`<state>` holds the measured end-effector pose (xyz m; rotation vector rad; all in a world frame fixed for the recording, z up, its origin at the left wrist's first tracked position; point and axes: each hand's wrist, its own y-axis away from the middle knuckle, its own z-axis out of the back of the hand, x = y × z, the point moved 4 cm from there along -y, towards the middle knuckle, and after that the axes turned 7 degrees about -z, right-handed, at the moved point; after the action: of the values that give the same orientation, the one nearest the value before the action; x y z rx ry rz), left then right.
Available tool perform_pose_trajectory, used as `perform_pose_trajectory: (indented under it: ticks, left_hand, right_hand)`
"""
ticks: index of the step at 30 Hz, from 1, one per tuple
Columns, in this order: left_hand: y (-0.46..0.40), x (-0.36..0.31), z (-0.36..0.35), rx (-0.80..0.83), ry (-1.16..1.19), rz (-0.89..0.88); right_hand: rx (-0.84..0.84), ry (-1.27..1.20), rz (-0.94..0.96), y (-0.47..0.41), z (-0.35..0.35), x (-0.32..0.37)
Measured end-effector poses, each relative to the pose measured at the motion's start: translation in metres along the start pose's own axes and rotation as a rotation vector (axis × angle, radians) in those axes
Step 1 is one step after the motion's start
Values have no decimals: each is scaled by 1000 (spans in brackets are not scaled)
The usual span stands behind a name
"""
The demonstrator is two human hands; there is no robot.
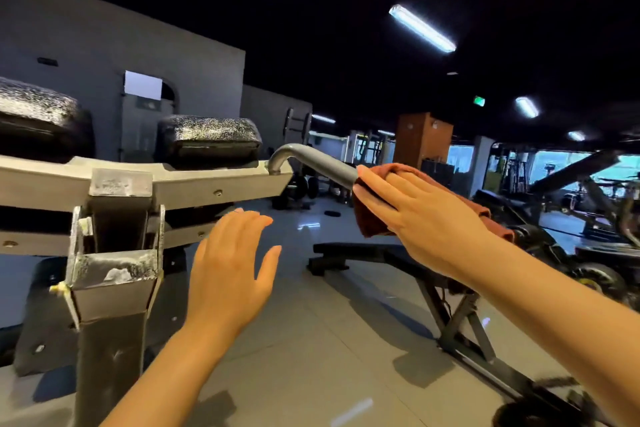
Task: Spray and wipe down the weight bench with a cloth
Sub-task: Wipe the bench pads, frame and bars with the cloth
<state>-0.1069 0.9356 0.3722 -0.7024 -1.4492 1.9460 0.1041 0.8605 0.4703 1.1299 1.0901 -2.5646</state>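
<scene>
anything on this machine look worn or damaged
Yes. The square steel post under the pads has scraped, flaking paint on its top edge, and the bracket above it is scuffed too. The grey handle under the cloth looks intact.

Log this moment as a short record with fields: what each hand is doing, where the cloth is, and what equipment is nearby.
left hand: open, fingers straight, holding nothing, in the air beside the machine frame
right hand: grips the cloth around the handle
cloth: reddish-brown, wrapped over the end of the grey handle
pads: black, glistening, above the frame
flat bench: behind the hands, on the floor
spray bottle: not in view
</scene>
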Motion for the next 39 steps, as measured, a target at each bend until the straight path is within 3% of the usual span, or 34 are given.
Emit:
perform_pose_trajectory:
  ticks: [4,8,12,18,26,35,39]
  left_hand:
    - [0,46,-4,36,-293,-158]
    - [10,85,-6,185,-559,-263]
    - [16,100,-13,296,-657,-252]
    - [12,105,-16,313,-733,-226]
    - [9,105,-14,311,-720,-218]
    - [10,101,-10,348,-678,-199]
    - [11,99,-9,322,-655,-201]
  right_hand:
    - [52,14,64,-78,-15,18]
    - [58,-29,73,-146,-23,35]
    - [64,86,129,-186,-31,59]
    - [103,245,202,-209,-35,81]
    - [137,36,-36,-158,-21,54]
    - [60,64,-116,0,-6,20]
    - [18,74,-92,17,-4,14]
